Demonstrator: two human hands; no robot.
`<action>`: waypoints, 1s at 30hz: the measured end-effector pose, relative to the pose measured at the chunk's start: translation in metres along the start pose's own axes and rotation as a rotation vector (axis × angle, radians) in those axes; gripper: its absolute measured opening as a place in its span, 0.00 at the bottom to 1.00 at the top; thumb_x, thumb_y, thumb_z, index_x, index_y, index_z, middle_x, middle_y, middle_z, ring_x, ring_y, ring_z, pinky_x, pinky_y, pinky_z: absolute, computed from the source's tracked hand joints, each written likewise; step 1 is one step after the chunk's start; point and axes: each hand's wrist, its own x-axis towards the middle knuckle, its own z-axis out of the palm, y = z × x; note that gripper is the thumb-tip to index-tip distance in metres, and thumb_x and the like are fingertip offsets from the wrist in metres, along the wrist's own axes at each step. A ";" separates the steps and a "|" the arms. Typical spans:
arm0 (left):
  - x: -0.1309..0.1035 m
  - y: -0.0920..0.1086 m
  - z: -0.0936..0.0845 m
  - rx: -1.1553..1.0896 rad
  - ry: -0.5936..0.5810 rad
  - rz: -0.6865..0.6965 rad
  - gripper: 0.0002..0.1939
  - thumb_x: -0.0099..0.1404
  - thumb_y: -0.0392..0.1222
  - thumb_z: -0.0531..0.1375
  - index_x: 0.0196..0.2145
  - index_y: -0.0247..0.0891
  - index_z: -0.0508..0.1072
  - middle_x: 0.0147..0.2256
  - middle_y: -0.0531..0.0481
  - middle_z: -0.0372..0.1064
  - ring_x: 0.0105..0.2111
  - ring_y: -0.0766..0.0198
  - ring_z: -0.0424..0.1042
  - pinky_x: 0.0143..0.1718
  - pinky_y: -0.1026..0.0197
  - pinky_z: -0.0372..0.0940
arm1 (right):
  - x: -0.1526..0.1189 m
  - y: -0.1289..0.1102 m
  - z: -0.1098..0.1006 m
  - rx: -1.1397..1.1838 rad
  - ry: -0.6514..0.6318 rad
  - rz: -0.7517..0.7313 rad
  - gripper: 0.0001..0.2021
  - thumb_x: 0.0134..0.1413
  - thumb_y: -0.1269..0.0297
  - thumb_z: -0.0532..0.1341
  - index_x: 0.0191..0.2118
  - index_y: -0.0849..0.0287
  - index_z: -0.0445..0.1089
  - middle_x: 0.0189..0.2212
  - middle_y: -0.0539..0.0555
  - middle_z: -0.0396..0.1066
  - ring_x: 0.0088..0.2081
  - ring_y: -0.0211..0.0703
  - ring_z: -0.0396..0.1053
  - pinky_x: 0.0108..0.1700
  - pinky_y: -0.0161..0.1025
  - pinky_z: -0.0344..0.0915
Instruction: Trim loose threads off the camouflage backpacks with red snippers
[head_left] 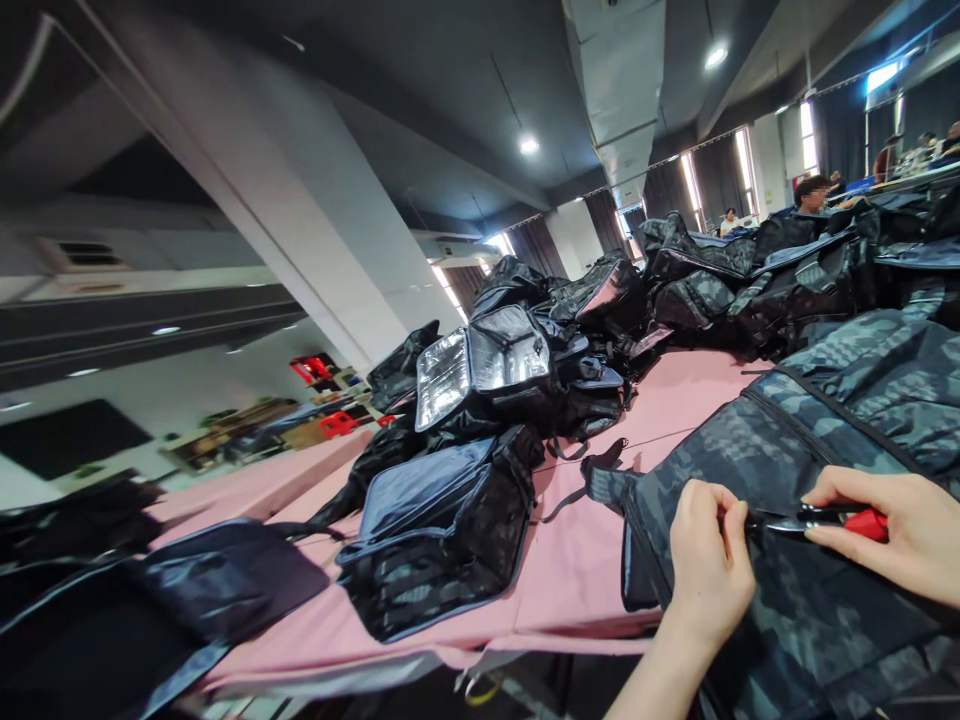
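bags, dark and slumped, fill the left. dark bag (82,620) runs off the frame at the left, its flat flap (247,580) lying out over the pink desk (574,560). white pillar (322,190) slants up behind. next along, black bag (450,550) with blue-grey lining, mouth gaping, its lower edge close to the desk's front edge. pink cover shows in a wedge between flap and black bag, narrowing toward the back.

behind the black bag, silver-lined bag (510,350), lid folded out leftward, foil facing up and forward. heaped bags (697,260) close off the back of the desk, from there to the right side.

right of the black bag, a pink lane leads back to the heap; a thin strap (566,500) reaches into it from the right. lane's right side is bounded by the camouflage bag (712,440), the piece being worked, spread across the desk's right end and out of frame.

left hand (712,560) over that bag: grip pinched narrow, what it holds too small to tell. right hand (885,530) just beyond: grip wrapped round a red-handled tool (866,523), metal tip pointing left, near the left fingertips. little room between the two hands.
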 end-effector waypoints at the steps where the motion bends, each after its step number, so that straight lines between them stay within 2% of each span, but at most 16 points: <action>1: 0.000 0.000 0.000 -0.005 -0.001 0.000 0.08 0.70 0.36 0.49 0.30 0.39 0.60 0.32 0.48 0.63 0.33 0.63 0.64 0.33 0.61 0.57 | 0.001 -0.002 -0.001 -0.005 -0.026 0.012 0.16 0.61 0.45 0.57 0.38 0.53 0.68 0.29 0.47 0.72 0.27 0.39 0.69 0.31 0.36 0.64; 3: 0.000 0.001 0.001 -0.013 -0.003 0.004 0.08 0.70 0.36 0.49 0.31 0.39 0.60 0.31 0.48 0.63 0.33 0.63 0.64 0.33 0.62 0.57 | 0.002 -0.005 -0.001 -0.004 -0.073 0.027 0.16 0.61 0.45 0.55 0.39 0.53 0.67 0.28 0.47 0.71 0.26 0.39 0.68 0.31 0.36 0.62; 11: 0.000 0.003 0.001 -0.047 -0.030 0.011 0.09 0.70 0.37 0.49 0.31 0.39 0.60 0.31 0.49 0.63 0.33 0.64 0.64 0.33 0.61 0.57 | 0.011 -0.012 0.005 -0.027 -0.017 -0.091 0.13 0.63 0.51 0.55 0.36 0.54 0.68 0.27 0.48 0.71 0.26 0.39 0.67 0.29 0.36 0.59; 16: 0.002 0.003 0.000 -0.079 0.010 -0.054 0.10 0.70 0.37 0.48 0.29 0.39 0.60 0.31 0.49 0.63 0.33 0.64 0.64 0.34 0.61 0.58 | 0.009 -0.010 -0.001 0.073 -0.005 -0.037 0.16 0.63 0.48 0.55 0.36 0.55 0.68 0.28 0.48 0.71 0.28 0.40 0.68 0.30 0.36 0.62; 20: 0.003 0.004 -0.001 -0.099 0.031 -0.071 0.10 0.71 0.37 0.49 0.29 0.38 0.59 0.31 0.49 0.62 0.33 0.64 0.63 0.34 0.61 0.58 | 0.009 -0.012 -0.004 0.062 -0.047 -0.044 0.15 0.60 0.48 0.58 0.37 0.55 0.69 0.29 0.49 0.72 0.27 0.40 0.69 0.29 0.36 0.63; 26: 0.000 0.005 -0.001 -0.124 0.062 -0.076 0.11 0.71 0.37 0.49 0.29 0.38 0.60 0.30 0.50 0.62 0.31 0.65 0.63 0.33 0.62 0.58 | 0.005 -0.013 -0.001 0.024 -0.017 -0.059 0.14 0.62 0.49 0.56 0.38 0.55 0.69 0.28 0.48 0.71 0.25 0.39 0.68 0.29 0.36 0.62; 30: -0.002 0.006 -0.001 -0.131 0.057 -0.107 0.10 0.71 0.38 0.49 0.30 0.38 0.62 0.31 0.49 0.64 0.32 0.65 0.65 0.34 0.62 0.60 | -0.001 -0.011 0.003 -0.016 0.018 -0.192 0.12 0.63 0.53 0.57 0.42 0.55 0.70 0.34 0.50 0.74 0.30 0.40 0.71 0.32 0.34 0.66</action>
